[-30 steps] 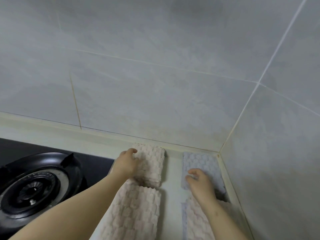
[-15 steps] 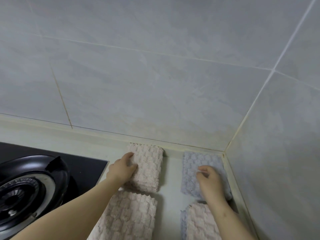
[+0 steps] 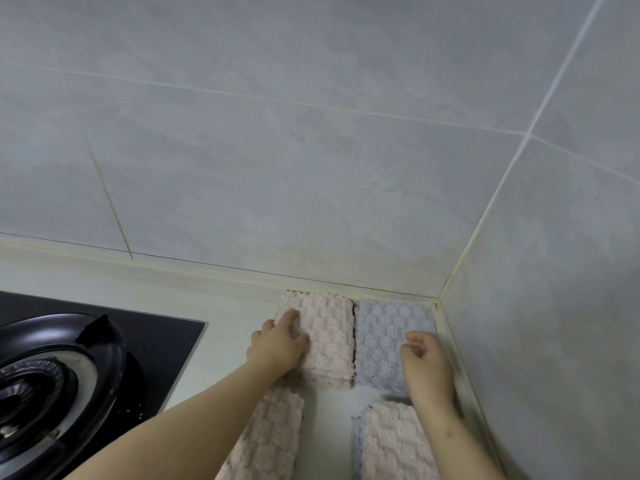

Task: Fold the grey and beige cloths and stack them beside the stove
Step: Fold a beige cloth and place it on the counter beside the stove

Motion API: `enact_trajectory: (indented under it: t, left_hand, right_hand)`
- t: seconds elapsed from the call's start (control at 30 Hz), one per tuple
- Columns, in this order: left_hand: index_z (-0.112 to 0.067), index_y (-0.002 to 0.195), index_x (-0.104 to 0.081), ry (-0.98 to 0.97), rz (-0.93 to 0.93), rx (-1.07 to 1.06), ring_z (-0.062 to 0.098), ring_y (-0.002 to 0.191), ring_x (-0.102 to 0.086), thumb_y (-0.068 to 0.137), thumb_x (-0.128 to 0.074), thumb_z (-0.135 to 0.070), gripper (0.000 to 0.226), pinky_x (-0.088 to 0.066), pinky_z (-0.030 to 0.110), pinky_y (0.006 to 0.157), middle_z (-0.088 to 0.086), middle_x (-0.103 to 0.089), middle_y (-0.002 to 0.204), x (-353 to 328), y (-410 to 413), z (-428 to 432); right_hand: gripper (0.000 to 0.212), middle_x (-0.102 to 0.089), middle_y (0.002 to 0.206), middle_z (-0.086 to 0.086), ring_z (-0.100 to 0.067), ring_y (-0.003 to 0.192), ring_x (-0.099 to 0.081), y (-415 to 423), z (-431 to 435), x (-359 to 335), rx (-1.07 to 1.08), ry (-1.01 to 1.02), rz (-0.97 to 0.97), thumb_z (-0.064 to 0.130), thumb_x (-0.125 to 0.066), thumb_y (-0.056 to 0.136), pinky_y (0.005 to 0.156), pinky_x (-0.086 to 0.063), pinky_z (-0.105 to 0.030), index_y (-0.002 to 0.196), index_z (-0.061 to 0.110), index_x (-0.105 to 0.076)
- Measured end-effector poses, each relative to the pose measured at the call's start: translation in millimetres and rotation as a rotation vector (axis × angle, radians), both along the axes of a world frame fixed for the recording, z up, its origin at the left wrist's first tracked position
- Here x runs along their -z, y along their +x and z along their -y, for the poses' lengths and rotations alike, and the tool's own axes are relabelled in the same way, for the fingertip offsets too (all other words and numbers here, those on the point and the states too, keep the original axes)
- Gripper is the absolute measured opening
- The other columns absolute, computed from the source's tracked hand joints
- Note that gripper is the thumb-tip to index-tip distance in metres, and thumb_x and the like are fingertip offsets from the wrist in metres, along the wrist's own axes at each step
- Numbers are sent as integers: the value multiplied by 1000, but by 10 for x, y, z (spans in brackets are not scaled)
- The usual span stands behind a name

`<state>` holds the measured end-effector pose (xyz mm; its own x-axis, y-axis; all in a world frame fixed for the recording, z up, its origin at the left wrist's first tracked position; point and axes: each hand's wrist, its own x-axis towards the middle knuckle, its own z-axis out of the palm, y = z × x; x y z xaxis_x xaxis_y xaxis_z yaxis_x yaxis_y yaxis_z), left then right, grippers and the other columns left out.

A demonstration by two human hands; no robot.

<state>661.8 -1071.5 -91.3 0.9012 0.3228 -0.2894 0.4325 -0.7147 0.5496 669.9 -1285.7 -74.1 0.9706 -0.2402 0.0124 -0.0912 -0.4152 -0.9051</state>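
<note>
At three o'clock from the black gas stove [image 3: 69, 375], the left hand [image 3: 280, 342] loosely presses the folded beige textured cloth [image 3: 325, 344] against the folded grey textured cloth [image 3: 381, 337], seemingly to align them; whether the right hand [image 3: 427, 363] grips the grey I cannot tell.

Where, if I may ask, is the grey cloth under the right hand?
Head view: the grey cloth lies in the far right wall corner, beside the beige cloth on its left.

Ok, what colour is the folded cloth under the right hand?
Pale grey-blue waffle-textured folded cloth, clearest in head view.
</note>
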Motion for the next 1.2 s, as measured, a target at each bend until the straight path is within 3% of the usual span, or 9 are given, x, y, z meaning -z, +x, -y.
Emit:
enact_trajectory:
  t: [0.1, 0.23, 0.33, 0.43, 0.63, 0.8, 0.97, 1.1, 1.2]
  left_hand:
    - [-38, 144, -18, -44, -7, 31, 40, 132, -28, 95, -34, -43, 52, -25, 45, 110, 11, -26, 148, -11, 42, 84]
    - [-29, 147, -19, -306, 183, -28, 32, 136, -29, 99, -34, -32, 50, -23, 39, 113, 9, -22, 152, -70, 7, 44]
    - [-25, 147, -21, -296, 231, -16, 28, 138, -27, 99, -37, -32, 51, -22, 39, 115, 7, -17, 154, -149, -140, -36]
    - [-21, 144, -27, -211, 253, 2, 25, 129, -39, 98, -39, -29, 48, -30, 35, 110, 5, -25, 150, -231, -389, -150]
    - [-22, 139, -35, -112, 165, -128, 28, 115, -51, 92, -50, -32, 50, -45, 38, 97, 8, -43, 139, -285, -928, -425]
    - [-22, 146, -19, -243, -91, -191, 33, 122, -44, 80, -64, -44, 83, -49, 37, 90, 12, -30, 146, -236, -1257, -546]
    - [-22, 145, -14, -316, -188, -257, 27, 92, -58, 68, -69, -36, 95, -53, 30, 62, 12, -42, 126, -205, -1451, -451]
    - [-23, 141, -19, -235, -206, -256, 30, 104, -53, 57, -64, -44, 98, -53, 39, 88, 11, -42, 122, -214, -1453, -320]
    - [-23, 138, -21, -239, -202, -239, 32, 107, -51, 50, -63, -50, 101, -49, 42, 93, 11, -44, 121, -218, -1429, -191]
  right_hand:
    - [22, -62, 101, -6, -24, 93, -57, -27, 22, 22, -19, 2, 1, 2, -52, 85, 76, -41, -28, 92, 22, -55]
    - [22, -62, 101, -7, -26, 94, -57, -64, 51, 11, -10, 41, 15, 0, -52, 85, 76, -40, -27, 93, 21, -56]
    - [22, -61, 101, -6, -26, 98, -57, -126, 62, -32, -11, 33, 19, 0, -52, 85, 76, -40, -27, 94, 19, -56]
    - [21, -60, 99, -4, -24, 100, -58, -259, 50, -68, -19, 33, 25, 0, -52, 85, 79, -42, -28, 93, 19, -56]
    - [18, -60, 103, -8, -26, 100, -57, -591, 50, -127, -77, 6, 1, 2, -53, 87, 78, -39, -26, 95, 18, -55]
    - [15, -59, 101, -4, -26, 98, -58, -827, 120, -191, -91, -57, -39, 7, -52, 88, 82, -48, -35, 94, 21, -56]
    - [14, -62, 107, -7, -25, 101, -57, -1013, 162, -181, -103, -65, -62, 8, -54, 87, 88, -45, -34, 93, 21, -56]
    - [17, -64, 108, -8, -25, 99, -58, -1097, 231, -129, -88, -69, -84, 9, -55, 86, 85, -45, -33, 93, 24, -57]
    - [18, -63, 106, -7, -22, 95, -58, -1121, 297, -125, -90, -82, -95, 9, -54, 86, 76, -42, -27, 97, 21, -59]
